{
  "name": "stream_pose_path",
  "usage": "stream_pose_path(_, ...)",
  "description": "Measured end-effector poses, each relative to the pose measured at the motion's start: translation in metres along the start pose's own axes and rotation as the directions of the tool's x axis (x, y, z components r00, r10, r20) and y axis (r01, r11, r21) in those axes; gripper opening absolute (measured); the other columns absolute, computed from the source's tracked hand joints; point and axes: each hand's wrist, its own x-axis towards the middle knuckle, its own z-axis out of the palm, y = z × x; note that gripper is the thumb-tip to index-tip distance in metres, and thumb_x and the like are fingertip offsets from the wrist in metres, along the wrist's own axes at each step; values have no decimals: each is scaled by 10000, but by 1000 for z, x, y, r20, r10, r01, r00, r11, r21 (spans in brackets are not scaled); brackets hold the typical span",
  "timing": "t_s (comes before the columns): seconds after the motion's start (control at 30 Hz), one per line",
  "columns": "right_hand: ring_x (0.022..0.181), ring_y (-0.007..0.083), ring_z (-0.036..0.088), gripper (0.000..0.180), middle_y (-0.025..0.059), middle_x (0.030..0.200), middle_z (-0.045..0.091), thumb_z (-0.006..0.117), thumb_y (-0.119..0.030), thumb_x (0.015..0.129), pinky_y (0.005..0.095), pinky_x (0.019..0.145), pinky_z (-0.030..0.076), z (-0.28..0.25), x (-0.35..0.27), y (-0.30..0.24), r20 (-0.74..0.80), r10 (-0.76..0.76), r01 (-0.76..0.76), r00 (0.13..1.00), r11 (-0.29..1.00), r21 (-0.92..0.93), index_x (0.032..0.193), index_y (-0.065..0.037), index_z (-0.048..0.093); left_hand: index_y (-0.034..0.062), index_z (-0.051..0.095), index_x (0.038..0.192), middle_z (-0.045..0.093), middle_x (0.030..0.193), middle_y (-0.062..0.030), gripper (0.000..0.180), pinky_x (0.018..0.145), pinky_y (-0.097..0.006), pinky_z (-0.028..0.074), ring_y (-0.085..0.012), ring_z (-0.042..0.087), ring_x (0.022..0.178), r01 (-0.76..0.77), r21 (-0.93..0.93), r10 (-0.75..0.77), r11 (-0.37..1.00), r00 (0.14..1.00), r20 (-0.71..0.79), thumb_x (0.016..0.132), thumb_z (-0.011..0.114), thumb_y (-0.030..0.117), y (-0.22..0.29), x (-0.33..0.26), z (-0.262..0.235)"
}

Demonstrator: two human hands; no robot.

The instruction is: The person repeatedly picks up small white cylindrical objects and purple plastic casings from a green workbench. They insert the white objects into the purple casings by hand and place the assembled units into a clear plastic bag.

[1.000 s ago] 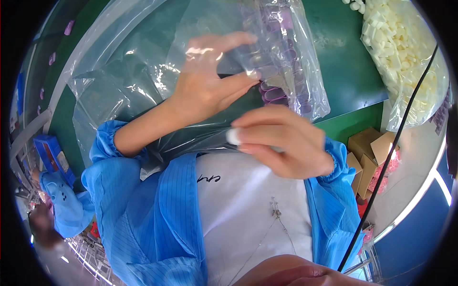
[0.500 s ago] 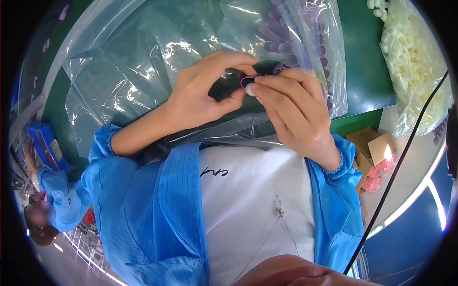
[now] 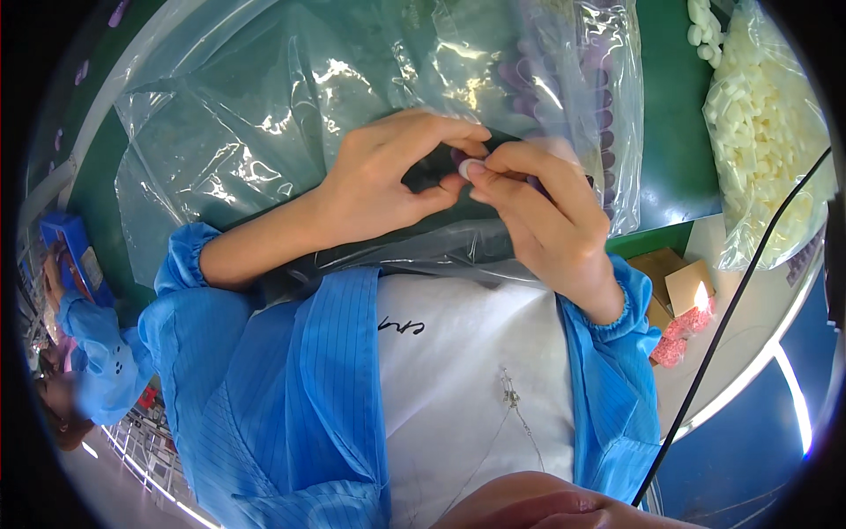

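My right hand [image 3: 555, 194] pinches a small white rounded piece [image 3: 469, 167] between thumb and forefinger. Just behind it is a small dark purple piece [image 3: 457, 156], partly hidden by the fingers. My left hand [image 3: 383, 172] curls its thumb and fingers around that purple piece from the other side. The two hands nearly meet above a large clear plastic bag [image 3: 256, 123] spread over the green table. Under the bag's right part lie rows of purple rounded pieces [image 3: 606, 119].
At the right lies a clear bag of cream-coloured pieces [image 3: 758, 150], with loose white pieces [image 3: 702, 33] beside it. A cardboard box [image 3: 656, 269] and pink items [image 3: 674, 344] sit nearer. A black cable [image 3: 740, 286] crosses the right side. Another person in a blue sleeve [image 3: 101, 353] works by a blue bin [image 3: 75, 256] at the left.
My right fingers have shifted, so the white piece is tilted and more of the purple piece is covered. My left hand has moved slightly down and right. The other person's arm has moved.
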Motion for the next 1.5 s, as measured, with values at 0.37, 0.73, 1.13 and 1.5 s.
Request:
stream_pose_path(0.37, 855, 314, 636, 396, 195, 1030, 651, 709, -5, 637, 361, 689, 561, -8, 2, 7, 59, -135, 143, 989, 977, -157, 1013, 116, 683, 27, 650, 1127, 740, 1005, -109, 450, 802, -330, 587, -250, 733, 915, 13, -34, -13, 999, 1000, -24, 707, 778, -67, -1, 2, 0)
stream_pose_path(0.73, 812, 296, 658, 348, 207, 1000, 663, 718, 15, 625, 329, 614, 568, -9, 3, 12, 99, -189, 205, 977, 961, -185, 948, 131, 668, 50, 659, 1098, 726, 958, -71, 443, 764, -316, 569, -228, 718, 870, 26, -61, -28, 998, 999, -41, 691, 758, -94, 1, 2, 1)
stream_pose_path(1.13, 867, 258, 648, 225, 175, 1007, 661, 702, -36, 674, 311, 680, 567, -3, 0, 9, 91, -283, 297, 955, 909, -291, 865, 75, 656, 16, 674, 1084, 709, 968, -110, 387, 783, -327, 566, -271, 708, 882, 38, -33, -37, 999, 999, 20, 720, 761, -87, 2, 2, -1)
stream_pose_path(1.5, 744, 245, 683, 132, 155, 856, 712, 754, 38, 786, 338, 616, 545, -89, -5, 6, -471, -279, 139, 837, 941, -310, 910, 41, 707, -28, 612, 1239, 645, 1163, -160, 351, 911, -348, 538, -255, 668, 1071, -110, 192, 141, 975, 978, -156, 896, 648, -91, 5, 24, -65)
